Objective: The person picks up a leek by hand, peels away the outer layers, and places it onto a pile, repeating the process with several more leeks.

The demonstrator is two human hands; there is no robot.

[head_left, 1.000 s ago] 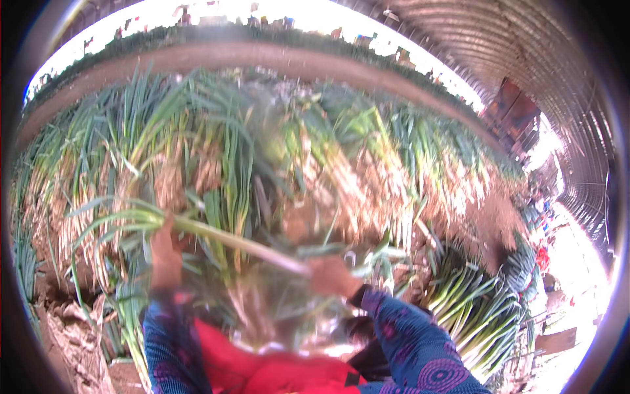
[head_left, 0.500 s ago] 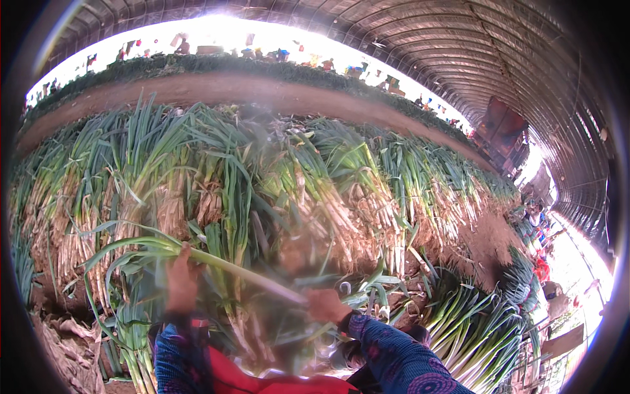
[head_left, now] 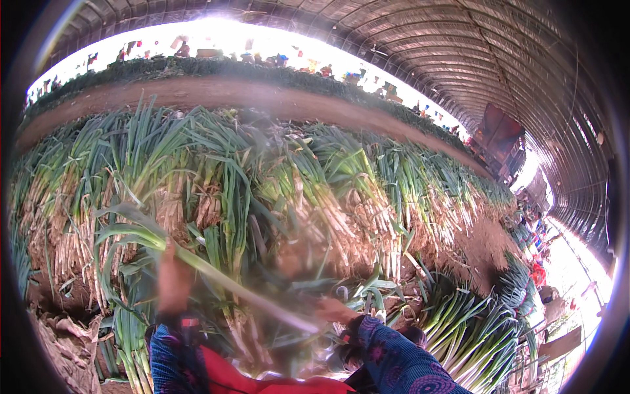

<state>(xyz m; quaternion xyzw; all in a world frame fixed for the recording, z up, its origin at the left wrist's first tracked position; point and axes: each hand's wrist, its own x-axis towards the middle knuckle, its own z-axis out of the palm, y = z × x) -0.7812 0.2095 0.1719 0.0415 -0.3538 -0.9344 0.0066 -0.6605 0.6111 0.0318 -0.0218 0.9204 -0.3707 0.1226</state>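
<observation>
Head view shows one long green onion (head_left: 216,279) held slantwise in front of the body, leaves up at the left, pale stalk running down to the right; the left hand (head_left: 174,279), blurred, seems clenched round the leafy part, and the right hand (head_left: 335,308) grips the stalk end; steady handling likely means supporting both ends so the stalk does not snap; behind it stands a big heap of onions (head_left: 275,190), with more bundles (head_left: 472,328) at the right.
</observation>
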